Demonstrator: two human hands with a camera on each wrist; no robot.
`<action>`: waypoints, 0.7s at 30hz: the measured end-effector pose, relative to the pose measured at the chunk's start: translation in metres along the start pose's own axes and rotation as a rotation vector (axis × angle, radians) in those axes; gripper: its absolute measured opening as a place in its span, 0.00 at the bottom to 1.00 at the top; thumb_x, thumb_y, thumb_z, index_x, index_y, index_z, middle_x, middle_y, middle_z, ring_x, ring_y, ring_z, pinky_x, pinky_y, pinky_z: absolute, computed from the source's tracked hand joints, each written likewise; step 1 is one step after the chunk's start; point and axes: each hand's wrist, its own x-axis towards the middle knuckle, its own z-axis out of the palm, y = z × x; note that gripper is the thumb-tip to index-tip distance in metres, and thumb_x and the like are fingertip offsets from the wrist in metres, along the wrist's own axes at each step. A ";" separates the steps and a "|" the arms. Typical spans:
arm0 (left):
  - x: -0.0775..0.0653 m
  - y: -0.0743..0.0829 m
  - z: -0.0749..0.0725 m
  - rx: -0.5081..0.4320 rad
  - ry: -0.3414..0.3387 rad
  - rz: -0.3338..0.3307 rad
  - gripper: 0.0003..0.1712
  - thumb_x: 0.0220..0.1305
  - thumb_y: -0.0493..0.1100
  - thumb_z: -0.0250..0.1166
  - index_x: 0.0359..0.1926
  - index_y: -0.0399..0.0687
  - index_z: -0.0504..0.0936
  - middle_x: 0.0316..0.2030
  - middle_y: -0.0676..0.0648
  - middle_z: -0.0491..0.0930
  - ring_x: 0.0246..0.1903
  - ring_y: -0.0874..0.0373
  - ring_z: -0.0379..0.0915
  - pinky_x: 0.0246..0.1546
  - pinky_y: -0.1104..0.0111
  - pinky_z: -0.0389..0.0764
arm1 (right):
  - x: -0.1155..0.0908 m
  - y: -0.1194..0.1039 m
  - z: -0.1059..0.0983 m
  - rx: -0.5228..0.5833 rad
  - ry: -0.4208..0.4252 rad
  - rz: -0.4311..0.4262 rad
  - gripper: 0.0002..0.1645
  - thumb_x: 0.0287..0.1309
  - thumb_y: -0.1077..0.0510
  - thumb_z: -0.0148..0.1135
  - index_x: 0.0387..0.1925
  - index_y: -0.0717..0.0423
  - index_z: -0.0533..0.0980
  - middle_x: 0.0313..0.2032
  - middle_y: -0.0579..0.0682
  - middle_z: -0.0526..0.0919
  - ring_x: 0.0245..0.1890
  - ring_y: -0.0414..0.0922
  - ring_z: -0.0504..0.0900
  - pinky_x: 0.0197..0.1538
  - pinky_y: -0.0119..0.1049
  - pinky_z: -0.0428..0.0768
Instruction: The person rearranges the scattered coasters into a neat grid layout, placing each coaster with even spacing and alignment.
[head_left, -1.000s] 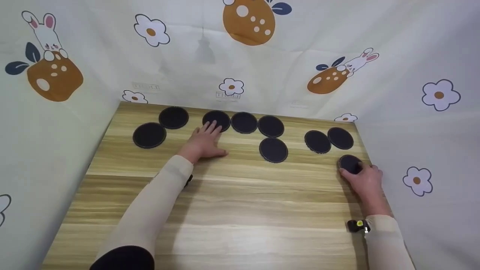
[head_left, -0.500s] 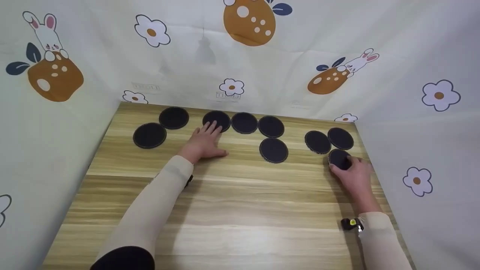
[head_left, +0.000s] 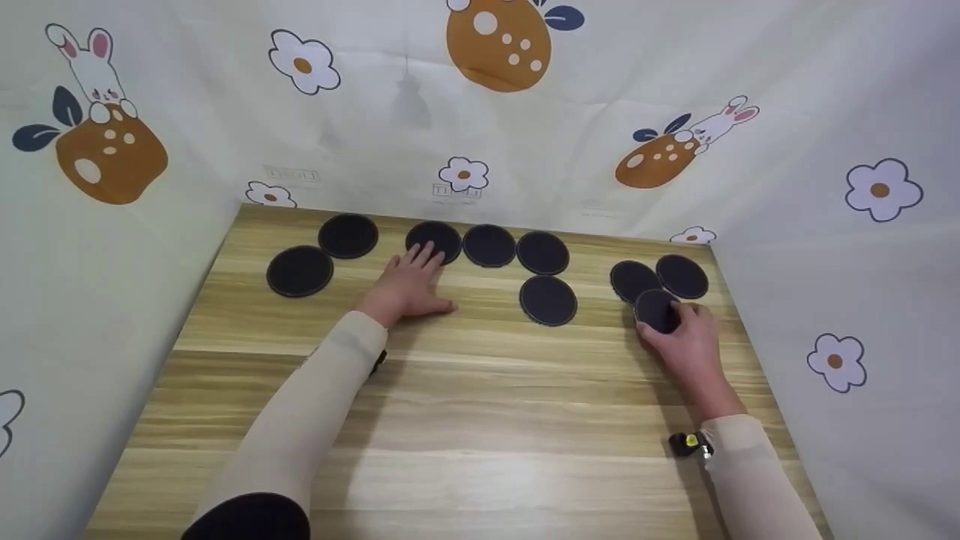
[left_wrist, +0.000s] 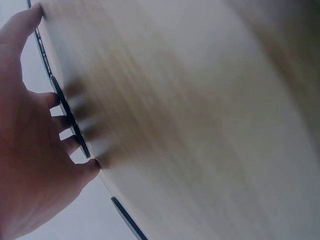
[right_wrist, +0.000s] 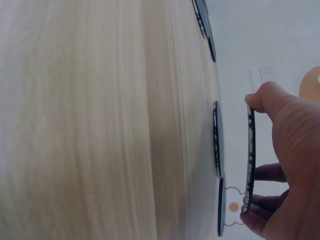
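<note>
In the head view, my right hand [head_left: 690, 341] grips a round black coaster [head_left: 654, 311] by its edge, thumb on the near left side and fingers on the far right. The right wrist view catches this held coaster [right_wrist: 251, 155] edge-on, raised off the wooden top. Below it lie two touching coasters, a left one [head_left: 632, 279] partly overlapped in the head view and a right one [head_left: 682, 276]. Far to the left, my left hand [head_left: 407, 290] rests with spread fingers on another black coaster [head_left: 435, 232]. The left wrist view has its fingertips against that coaster [left_wrist: 67, 112].
More coasters lie along the back: one [head_left: 489, 245] in the middle, one [head_left: 543, 253] beside it, one [head_left: 548, 300] nearer me, and a touching pair [head_left: 300, 271] at left. Patterned cloth [head_left: 360, 135] walls the wooden table [head_left: 480, 405] at the back and sides.
My right hand has moved left and slightly away from me with the coaster, from near the right table edge to over the right-hand pair. The left hand has stayed still.
</note>
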 end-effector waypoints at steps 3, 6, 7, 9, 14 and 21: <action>0.000 0.000 0.000 -0.004 -0.002 -0.004 0.64 0.70 0.76 0.65 0.91 0.46 0.50 0.89 0.38 0.39 0.88 0.35 0.34 0.84 0.37 0.46 | 0.001 -0.004 0.003 -0.001 -0.005 -0.020 0.51 0.60 0.45 0.83 0.69 0.78 0.74 0.66 0.78 0.71 0.66 0.72 0.70 0.72 0.67 0.68; 0.002 -0.001 0.001 -0.003 -0.007 -0.006 0.64 0.70 0.75 0.65 0.91 0.46 0.49 0.90 0.38 0.38 0.88 0.36 0.33 0.84 0.37 0.45 | 0.002 -0.009 0.006 -0.011 0.002 -0.049 0.50 0.59 0.45 0.83 0.68 0.78 0.75 0.65 0.77 0.72 0.66 0.72 0.70 0.71 0.66 0.68; 0.002 -0.001 0.002 -0.003 -0.011 -0.009 0.64 0.71 0.75 0.65 0.91 0.46 0.49 0.90 0.38 0.38 0.88 0.36 0.33 0.84 0.37 0.45 | 0.002 -0.010 0.007 -0.016 0.004 -0.058 0.50 0.58 0.45 0.83 0.67 0.78 0.76 0.64 0.76 0.73 0.66 0.72 0.70 0.71 0.66 0.68; 0.002 0.000 0.002 -0.008 -0.008 -0.008 0.64 0.70 0.75 0.66 0.91 0.46 0.49 0.90 0.38 0.38 0.88 0.36 0.33 0.84 0.36 0.45 | 0.003 -0.013 0.009 -0.021 0.007 -0.076 0.49 0.58 0.44 0.83 0.67 0.77 0.76 0.63 0.76 0.73 0.65 0.72 0.70 0.70 0.65 0.68; 0.000 0.001 0.001 -0.012 0.005 -0.002 0.63 0.70 0.74 0.66 0.90 0.45 0.51 0.89 0.37 0.40 0.88 0.35 0.34 0.83 0.35 0.46 | 0.005 -0.022 0.014 -0.027 -0.008 -0.099 0.50 0.57 0.44 0.83 0.67 0.77 0.76 0.63 0.76 0.74 0.65 0.72 0.71 0.70 0.65 0.69; -0.001 0.001 0.000 -0.003 0.004 0.001 0.64 0.71 0.75 0.65 0.90 0.45 0.50 0.89 0.37 0.39 0.88 0.35 0.34 0.83 0.36 0.45 | 0.008 -0.036 0.020 -0.027 -0.048 -0.125 0.53 0.57 0.43 0.83 0.70 0.76 0.74 0.65 0.76 0.72 0.68 0.71 0.69 0.74 0.65 0.68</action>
